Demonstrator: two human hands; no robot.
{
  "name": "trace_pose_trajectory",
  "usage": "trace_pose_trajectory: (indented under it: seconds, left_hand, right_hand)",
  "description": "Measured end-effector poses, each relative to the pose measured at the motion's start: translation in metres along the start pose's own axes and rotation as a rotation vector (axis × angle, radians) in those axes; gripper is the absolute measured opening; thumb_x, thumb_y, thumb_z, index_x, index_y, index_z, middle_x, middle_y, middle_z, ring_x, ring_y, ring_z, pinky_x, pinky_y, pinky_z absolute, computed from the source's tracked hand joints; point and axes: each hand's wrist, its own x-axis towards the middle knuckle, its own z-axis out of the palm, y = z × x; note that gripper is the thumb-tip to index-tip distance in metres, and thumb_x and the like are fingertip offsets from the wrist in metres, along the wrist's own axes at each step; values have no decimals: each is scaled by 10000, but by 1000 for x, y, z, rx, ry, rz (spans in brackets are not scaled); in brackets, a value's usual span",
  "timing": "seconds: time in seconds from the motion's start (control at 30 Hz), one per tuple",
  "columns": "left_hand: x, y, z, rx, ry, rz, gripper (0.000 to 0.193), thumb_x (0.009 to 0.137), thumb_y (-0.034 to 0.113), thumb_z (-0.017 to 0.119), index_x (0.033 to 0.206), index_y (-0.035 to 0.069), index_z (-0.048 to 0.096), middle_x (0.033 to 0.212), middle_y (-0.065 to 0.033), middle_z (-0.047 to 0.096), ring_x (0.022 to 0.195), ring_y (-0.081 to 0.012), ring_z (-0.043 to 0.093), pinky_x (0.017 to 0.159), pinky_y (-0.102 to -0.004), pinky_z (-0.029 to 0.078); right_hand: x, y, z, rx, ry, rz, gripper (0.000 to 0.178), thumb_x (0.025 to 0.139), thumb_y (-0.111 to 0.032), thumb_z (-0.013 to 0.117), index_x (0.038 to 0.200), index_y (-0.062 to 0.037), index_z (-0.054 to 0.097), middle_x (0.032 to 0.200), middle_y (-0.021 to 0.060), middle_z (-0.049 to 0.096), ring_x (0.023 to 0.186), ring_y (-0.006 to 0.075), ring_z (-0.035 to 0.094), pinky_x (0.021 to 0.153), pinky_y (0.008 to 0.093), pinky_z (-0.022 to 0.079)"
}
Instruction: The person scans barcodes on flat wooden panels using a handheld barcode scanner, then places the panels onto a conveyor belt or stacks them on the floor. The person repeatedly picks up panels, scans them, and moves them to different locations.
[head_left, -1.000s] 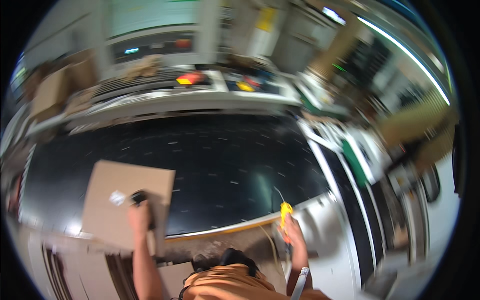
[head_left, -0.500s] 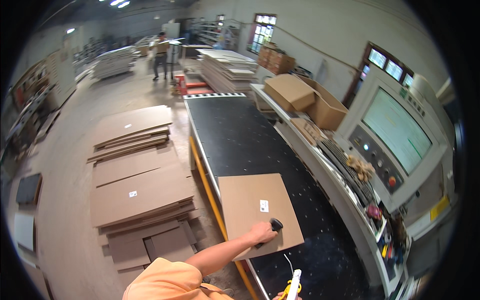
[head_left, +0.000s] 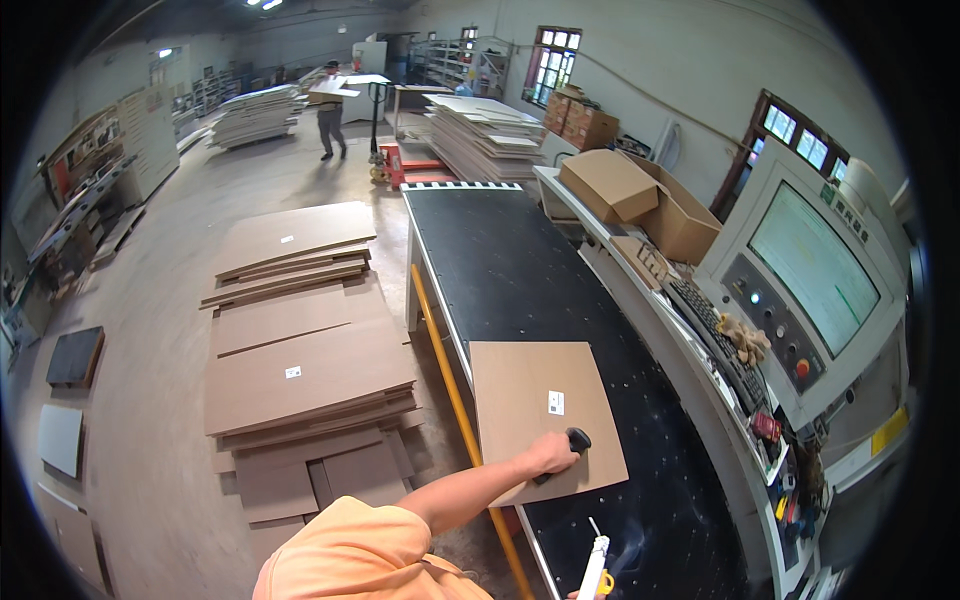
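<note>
A tan flat board [head_left: 540, 370] with a small white label lies on the black tabletop [head_left: 470, 260], close to its left edge. My left hand [head_left: 550, 455] is closed around a black-handled tool [head_left: 578, 440] resting on the board, right below the label; the tool's base is hidden by my hand and its exact kind does not show. At the bottom edge my right hand [head_left: 574, 596], mostly cut off, grips a white and yellow air gun [head_left: 594, 568] with a thin nozzle pointing up, over the tabletop near the board's front edge.
Stacked brown boards [head_left: 310, 370] sit left of the table, beyond a yellow bar [head_left: 440, 345]. To the right stand a control panel with screen [head_left: 815, 260], a keyboard [head_left: 705, 325], gloves [head_left: 743, 340] and an open carton [head_left: 680, 225]. Far back, a person [head_left: 330, 110] carries panels near a red pallet truck [head_left: 405, 160].
My view has turned a little left, so the scene sits further right. The air gun has tilted slightly and sits lower. My left hand and the board keep their places on the table.
</note>
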Motion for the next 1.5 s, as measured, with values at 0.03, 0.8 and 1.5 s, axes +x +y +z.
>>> trace_pose_trajectory:
  seconds: [0.03,0.8,1.5]
  left_hand:
    - [0,0,2,0,2,-5,453,801,348,647,1004,-54,702,980,-295,689,945,-437,674,850,-477,552]
    - [13,-3,-7,-2,-13,-55,486,815,379,621,1025,-52,698,988,-274,698,950,-406,683,854,-457,549]
    - [1,3,-15,-61,27,-36,377,777,254,619,953,-69,701,978,-293,687,941,-428,674,859,-476,549]
  right_hand:
    - [-4,11,-4,23,40,-16,460,1059,-435,395,1098,-17,583,799,57,635,484,85,530,360,206,371]
    - [-4,48,55,118,240,73,438,1039,-511,396,1066,-102,549,792,32,607,416,71,419,319,218,273]
    - [28,24,11,8,216,169,448,1041,-493,409,1100,-80,571,880,88,658,502,129,537,382,266,409]
